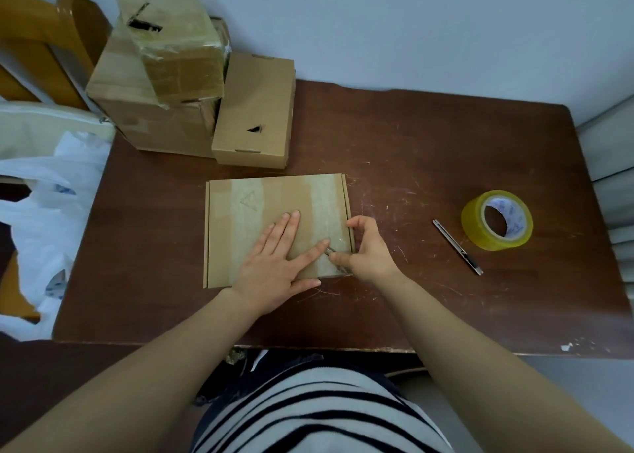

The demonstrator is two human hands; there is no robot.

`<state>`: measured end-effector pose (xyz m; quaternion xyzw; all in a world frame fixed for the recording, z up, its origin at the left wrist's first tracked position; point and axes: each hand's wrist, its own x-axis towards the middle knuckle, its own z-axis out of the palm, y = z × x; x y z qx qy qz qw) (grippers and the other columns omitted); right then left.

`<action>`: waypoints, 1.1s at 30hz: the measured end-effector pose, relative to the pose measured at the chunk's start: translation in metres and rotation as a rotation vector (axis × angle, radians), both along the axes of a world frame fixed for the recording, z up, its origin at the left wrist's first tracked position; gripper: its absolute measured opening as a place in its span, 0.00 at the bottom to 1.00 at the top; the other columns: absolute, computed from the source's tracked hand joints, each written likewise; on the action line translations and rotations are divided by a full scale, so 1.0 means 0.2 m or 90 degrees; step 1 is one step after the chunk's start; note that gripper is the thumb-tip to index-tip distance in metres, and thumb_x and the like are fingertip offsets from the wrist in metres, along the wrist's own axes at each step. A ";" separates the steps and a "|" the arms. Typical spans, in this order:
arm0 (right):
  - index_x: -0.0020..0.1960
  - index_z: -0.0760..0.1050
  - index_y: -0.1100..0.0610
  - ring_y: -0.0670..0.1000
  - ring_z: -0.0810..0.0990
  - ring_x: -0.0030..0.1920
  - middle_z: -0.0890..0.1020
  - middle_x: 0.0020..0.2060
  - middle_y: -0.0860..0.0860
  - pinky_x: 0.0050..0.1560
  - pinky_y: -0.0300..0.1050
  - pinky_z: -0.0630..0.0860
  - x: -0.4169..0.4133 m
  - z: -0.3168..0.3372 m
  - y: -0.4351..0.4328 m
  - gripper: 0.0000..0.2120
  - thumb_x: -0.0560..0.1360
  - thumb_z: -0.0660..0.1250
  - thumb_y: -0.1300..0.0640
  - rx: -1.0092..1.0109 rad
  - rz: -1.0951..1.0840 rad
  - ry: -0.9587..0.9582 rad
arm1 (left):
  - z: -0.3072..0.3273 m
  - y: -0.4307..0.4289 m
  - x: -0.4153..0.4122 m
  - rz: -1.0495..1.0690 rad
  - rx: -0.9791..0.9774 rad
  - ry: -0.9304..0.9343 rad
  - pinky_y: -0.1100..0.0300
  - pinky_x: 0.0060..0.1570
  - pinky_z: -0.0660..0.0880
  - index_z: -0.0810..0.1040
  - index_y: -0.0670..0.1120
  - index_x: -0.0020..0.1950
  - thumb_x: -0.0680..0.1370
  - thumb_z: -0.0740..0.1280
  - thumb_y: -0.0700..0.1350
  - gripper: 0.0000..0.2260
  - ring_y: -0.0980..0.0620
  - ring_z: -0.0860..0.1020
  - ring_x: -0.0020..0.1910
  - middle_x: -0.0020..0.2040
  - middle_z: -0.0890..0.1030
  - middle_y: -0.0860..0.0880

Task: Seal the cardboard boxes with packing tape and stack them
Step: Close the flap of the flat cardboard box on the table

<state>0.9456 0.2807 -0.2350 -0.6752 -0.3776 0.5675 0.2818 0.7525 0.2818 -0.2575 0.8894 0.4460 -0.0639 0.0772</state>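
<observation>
The brown table (411, 137) is carrying everything, and the flat box (223, 240) is lying at its middle, just in front of the person. Behind the flat box and to the left, a stack of taped boxes (154, 85) is standing at the table's far corner. 1 plain box (257, 109) is sitting just beside the stack, its lid showing no tape.

The flat box is wearing 2 pale bands of clear tape across its lid. The right-hand tape strip (324, 212) is the one being worked.

The tape roll (495, 219) is lying on its side well to the right of the flat box, with the utility knife (458, 246) between them.

The left hand (281, 264) is lying flat on the lid, fingers straight and spread, pressing it down. The right hand (367, 250) is sitting at the box's near right edge, apart from the left, fingers curled and seemingly pinching the strip's end there.

Judging by this, sealing is nearly finished on this box. The next move is probably calling for smoothing that end over the edge, then lifting the box with both hands toward the stack.
</observation>
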 end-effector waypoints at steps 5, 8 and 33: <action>0.57 0.65 0.49 0.44 0.78 0.46 0.73 0.50 0.43 0.32 0.32 0.76 0.00 0.02 0.02 0.25 0.69 0.75 0.63 -0.026 -0.051 0.072 | 0.00 0.00 0.00 0.000 0.013 0.011 0.47 0.72 0.36 0.38 0.61 0.75 0.75 0.40 0.68 0.31 0.39 0.40 0.76 0.76 0.38 0.37; 0.57 0.64 0.51 0.42 0.76 0.44 0.73 0.49 0.43 0.32 0.27 0.73 -0.01 0.00 0.02 0.23 0.70 0.75 0.61 0.008 -0.050 0.025 | 0.01 -0.01 0.01 -0.005 0.042 0.029 0.45 0.73 0.45 0.46 0.56 0.78 0.76 0.43 0.68 0.32 0.38 0.48 0.76 0.77 0.47 0.35; 0.71 0.55 0.55 0.51 0.65 0.66 0.63 0.65 0.53 0.69 0.51 0.67 -0.10 -0.04 0.01 0.40 0.68 0.77 0.59 0.050 -0.066 -0.139 | 0.08 -0.01 0.03 0.013 -0.010 0.063 0.43 0.69 0.63 0.64 0.40 0.74 0.75 0.47 0.67 0.38 0.38 0.64 0.72 0.73 0.63 0.35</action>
